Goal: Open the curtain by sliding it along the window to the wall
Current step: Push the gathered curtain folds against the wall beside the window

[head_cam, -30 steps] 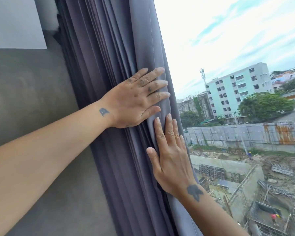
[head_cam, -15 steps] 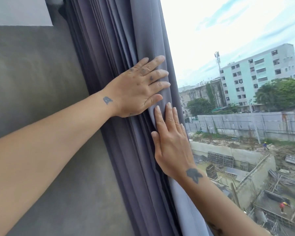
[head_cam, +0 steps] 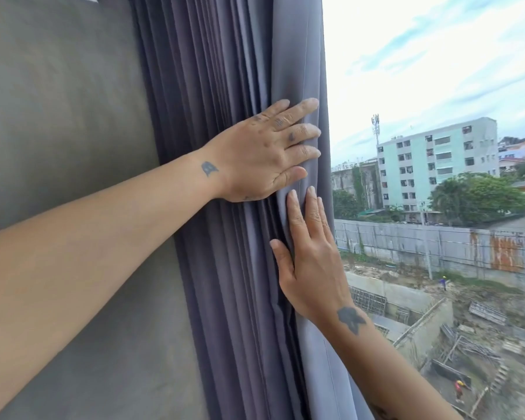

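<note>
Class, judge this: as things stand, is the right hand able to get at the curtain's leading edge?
Probably yes: the right hand already lies flat on the curtain beside that edge, below the left hand, with nothing between.

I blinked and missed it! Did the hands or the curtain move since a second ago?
Hardly. The right hand slid a little up the curtain, closer under the left hand. Both hands stay flat on the bunched folds, gripping nothing, and the curtain stays gathered beside the grey wall.
</note>
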`<state>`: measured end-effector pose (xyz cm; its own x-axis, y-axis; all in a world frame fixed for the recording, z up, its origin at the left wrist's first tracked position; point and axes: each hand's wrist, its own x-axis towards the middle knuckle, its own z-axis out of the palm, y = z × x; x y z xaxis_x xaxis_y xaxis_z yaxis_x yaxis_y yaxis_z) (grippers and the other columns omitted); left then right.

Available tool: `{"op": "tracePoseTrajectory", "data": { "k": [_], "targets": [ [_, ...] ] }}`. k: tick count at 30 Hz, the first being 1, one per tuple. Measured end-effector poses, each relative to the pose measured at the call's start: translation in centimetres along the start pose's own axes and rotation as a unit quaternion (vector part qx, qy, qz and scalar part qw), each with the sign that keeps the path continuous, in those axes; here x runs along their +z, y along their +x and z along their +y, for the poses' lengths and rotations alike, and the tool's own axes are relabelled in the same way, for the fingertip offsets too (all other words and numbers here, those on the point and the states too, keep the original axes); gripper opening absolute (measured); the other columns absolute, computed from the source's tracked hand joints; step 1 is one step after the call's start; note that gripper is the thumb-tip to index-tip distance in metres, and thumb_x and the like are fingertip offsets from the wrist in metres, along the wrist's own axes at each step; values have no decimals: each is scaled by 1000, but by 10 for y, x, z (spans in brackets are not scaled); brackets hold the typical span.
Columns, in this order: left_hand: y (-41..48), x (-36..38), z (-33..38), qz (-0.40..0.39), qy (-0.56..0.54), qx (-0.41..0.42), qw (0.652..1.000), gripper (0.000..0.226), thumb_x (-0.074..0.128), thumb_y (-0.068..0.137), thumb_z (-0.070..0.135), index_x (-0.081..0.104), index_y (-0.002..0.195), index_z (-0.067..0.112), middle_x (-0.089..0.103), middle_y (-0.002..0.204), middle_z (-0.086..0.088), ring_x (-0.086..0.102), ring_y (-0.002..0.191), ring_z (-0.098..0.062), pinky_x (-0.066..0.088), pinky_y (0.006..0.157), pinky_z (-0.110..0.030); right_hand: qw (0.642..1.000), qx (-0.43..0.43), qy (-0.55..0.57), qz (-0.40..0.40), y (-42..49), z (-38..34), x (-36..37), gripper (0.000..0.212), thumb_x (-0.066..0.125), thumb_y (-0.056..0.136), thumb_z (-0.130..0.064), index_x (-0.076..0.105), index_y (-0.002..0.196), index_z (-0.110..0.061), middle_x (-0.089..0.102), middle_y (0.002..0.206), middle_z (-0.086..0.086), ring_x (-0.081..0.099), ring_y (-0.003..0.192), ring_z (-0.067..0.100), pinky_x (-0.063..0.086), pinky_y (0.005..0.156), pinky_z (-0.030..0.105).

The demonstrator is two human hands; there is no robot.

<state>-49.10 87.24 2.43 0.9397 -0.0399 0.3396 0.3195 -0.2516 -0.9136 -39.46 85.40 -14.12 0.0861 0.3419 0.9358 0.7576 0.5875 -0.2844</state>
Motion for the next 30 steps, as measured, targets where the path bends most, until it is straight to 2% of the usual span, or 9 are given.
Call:
{"op": "tracePoseTrajectory", "data": {
  "k": [4,10,17,24,30],
  "targets": [
    [-13,27,-9,18,-7,-1,1000,48,30,94,33,59,121,6,56,131,-15,32,134,-38,20,109,-46,1000,-4,-13,-3,8,6,27,58,33,89,-34,16,141,-13,14,149,20,10,136,33,33,100,57],
    [-37,59,-23,19,-2,0,1000,49,29,94,34,59,121,6,57,130,-16,33,134,-38,21,109,-47,1000,-7,-28,-1,15,9,67,59,33,88,-34,18,140,-11,15,148,22,13,135,34,28,103,50],
    [-61,90,-37,6,-4,-6,1000,53,26,94,36,55,126,8,54,134,-14,30,136,-37,21,110,-46,1000,-3,-22,7,21,13,110,56,28,89,-32,17,141,-14,13,150,18,11,136,30,36,98,55],
    [-81,122,-50,-5,3,-11,1000,52,26,93,36,56,125,7,55,133,-13,32,135,-37,22,109,-46,1000,2,-4,4,29,21,152,54,23,91,-31,15,141,-14,11,149,16,8,136,25,28,103,55],
    [-100,152,-63,-19,-20,-37,999,57,22,93,37,45,134,6,48,141,-11,23,139,-33,12,111,-41,1000,4,0,7,41,27,194,50,35,94,-13,15,140,-7,11,148,22,9,135,31,26,103,58]
  ]
}}
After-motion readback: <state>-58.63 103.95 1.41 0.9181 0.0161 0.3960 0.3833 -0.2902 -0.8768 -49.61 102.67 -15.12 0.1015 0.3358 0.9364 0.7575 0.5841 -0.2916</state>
